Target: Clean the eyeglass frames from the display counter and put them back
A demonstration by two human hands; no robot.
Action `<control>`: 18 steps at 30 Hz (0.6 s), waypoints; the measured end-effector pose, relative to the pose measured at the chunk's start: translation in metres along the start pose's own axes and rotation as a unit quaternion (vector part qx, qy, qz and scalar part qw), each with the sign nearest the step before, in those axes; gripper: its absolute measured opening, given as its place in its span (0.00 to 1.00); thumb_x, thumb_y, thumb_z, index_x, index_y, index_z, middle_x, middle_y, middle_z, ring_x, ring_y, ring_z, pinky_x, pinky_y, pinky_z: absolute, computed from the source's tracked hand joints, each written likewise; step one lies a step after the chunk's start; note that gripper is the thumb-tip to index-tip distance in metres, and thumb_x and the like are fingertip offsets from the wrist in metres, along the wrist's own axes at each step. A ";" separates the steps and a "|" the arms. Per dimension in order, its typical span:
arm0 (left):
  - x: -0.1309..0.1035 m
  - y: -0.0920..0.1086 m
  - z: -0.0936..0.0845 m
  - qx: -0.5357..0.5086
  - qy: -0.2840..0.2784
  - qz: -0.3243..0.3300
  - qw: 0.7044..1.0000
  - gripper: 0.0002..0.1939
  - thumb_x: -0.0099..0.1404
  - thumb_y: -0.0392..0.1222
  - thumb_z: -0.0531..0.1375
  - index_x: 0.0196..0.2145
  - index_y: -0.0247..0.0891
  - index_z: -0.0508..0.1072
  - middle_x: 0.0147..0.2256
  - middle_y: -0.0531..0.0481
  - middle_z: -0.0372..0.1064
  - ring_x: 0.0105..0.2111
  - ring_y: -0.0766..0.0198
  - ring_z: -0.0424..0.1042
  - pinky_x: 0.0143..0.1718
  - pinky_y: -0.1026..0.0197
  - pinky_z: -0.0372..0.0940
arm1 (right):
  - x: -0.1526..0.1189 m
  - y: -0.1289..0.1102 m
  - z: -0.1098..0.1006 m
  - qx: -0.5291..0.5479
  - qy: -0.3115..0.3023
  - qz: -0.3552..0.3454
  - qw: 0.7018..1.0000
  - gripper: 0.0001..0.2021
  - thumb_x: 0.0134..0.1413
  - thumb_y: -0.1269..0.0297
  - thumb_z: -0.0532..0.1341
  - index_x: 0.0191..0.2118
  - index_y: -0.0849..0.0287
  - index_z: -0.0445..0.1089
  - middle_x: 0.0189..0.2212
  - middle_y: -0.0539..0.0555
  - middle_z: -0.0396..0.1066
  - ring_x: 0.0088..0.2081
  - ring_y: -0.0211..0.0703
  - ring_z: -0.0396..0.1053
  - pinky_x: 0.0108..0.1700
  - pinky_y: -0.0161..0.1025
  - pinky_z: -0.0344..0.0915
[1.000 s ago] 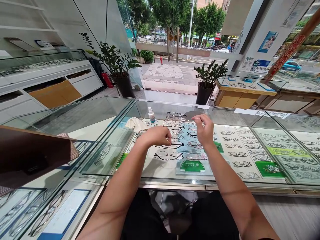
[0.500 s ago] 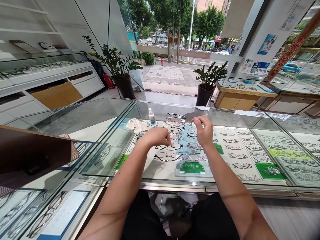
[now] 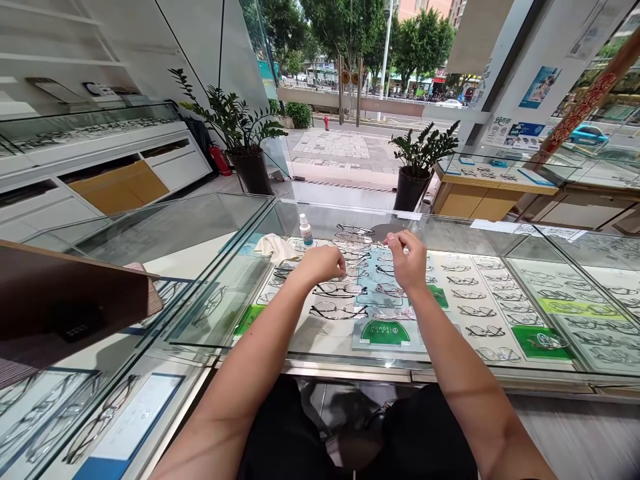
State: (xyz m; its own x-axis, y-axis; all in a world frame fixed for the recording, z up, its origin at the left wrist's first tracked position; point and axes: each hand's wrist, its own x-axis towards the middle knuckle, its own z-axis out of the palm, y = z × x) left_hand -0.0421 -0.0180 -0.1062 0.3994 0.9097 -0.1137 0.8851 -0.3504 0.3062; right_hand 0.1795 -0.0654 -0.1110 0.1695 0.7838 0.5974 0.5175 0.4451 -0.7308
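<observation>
My left hand (image 3: 324, 264) hangs over a column of eyeglasses with its fingers curled down and together. Whatever its fingertips hold, if anything, is hidden. Just below it lie black-framed glasses (image 3: 340, 289), and nearer me another dark-rimmed pair of glasses (image 3: 338, 311). My right hand (image 3: 411, 260) is raised to the right of that column, thumb and forefinger pinched; I cannot make out anything between them. A small white spray bottle (image 3: 305, 231) stands beyond my left hand, beside a crumpled cream cloth (image 3: 275, 248).
The glass display counter (image 3: 310, 363) holds rows of eyeglasses and a green sign (image 3: 385, 332). A brown box-like object (image 3: 75, 307) juts in at left. Potted plants (image 3: 249, 175) flank the glass door beyond the counter.
My left hand has moved slightly away from me, up the column of glasses, fingers still curled. My right hand stays almost where it was. The view has shifted slightly.
</observation>
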 end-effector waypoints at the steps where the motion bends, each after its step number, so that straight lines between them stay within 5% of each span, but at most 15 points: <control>1: -0.001 -0.001 -0.002 -0.004 0.002 0.008 1.000 0.05 0.53 0.39 0.67 0.28 0.43 0.85 0.27 0.46 0.79 0.27 0.59 0.70 0.30 0.60 0.54 | 0.000 -0.001 0.000 0.002 -0.001 -0.002 1.000 0.22 0.71 0.48 0.57 0.27 0.54 0.70 0.29 0.53 0.70 0.34 0.47 0.65 0.41 0.45 0.63; 6: -0.008 -0.009 -0.020 -0.109 0.003 0.069 0.992 0.09 0.57 0.47 0.67 0.29 0.41 0.85 0.24 0.50 0.74 0.24 0.63 0.65 0.27 0.60 0.51 | -0.005 -0.012 -0.006 0.033 -0.028 -0.057 0.997 0.20 0.69 0.49 0.58 0.27 0.53 0.69 0.28 0.54 0.69 0.32 0.48 0.64 0.39 0.46 0.62; 13: -0.009 -0.018 -0.029 -0.347 0.073 0.073 0.932 0.17 0.58 0.55 0.69 0.33 0.37 0.84 0.23 0.52 0.71 0.24 0.65 0.62 0.27 0.61 0.52 | -0.021 -0.017 0.014 -0.025 -0.335 -0.094 0.937 0.10 0.65 0.61 0.63 0.34 0.52 0.82 0.27 0.50 0.73 0.30 0.43 0.67 0.36 0.42 0.57; 18: -0.004 -0.013 -0.024 -0.410 0.132 0.044 0.902 0.20 0.57 0.59 0.71 0.32 0.37 0.83 0.20 0.55 0.65 0.22 0.68 0.57 0.27 0.62 0.50 | -0.033 -0.005 0.042 -0.145 -0.389 -0.101 0.904 0.08 0.66 0.62 0.65 0.40 0.51 0.83 0.31 0.52 0.78 0.33 0.45 0.70 0.34 0.41 0.52</control>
State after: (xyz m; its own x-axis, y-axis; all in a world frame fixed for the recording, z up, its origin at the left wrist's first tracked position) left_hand -0.0613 -0.0120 -0.0871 0.2937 0.9455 0.1406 0.3360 -0.2398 0.9108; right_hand 0.1360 -0.0755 -0.1413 -0.5360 0.8169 0.2130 0.6889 0.5691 -0.4490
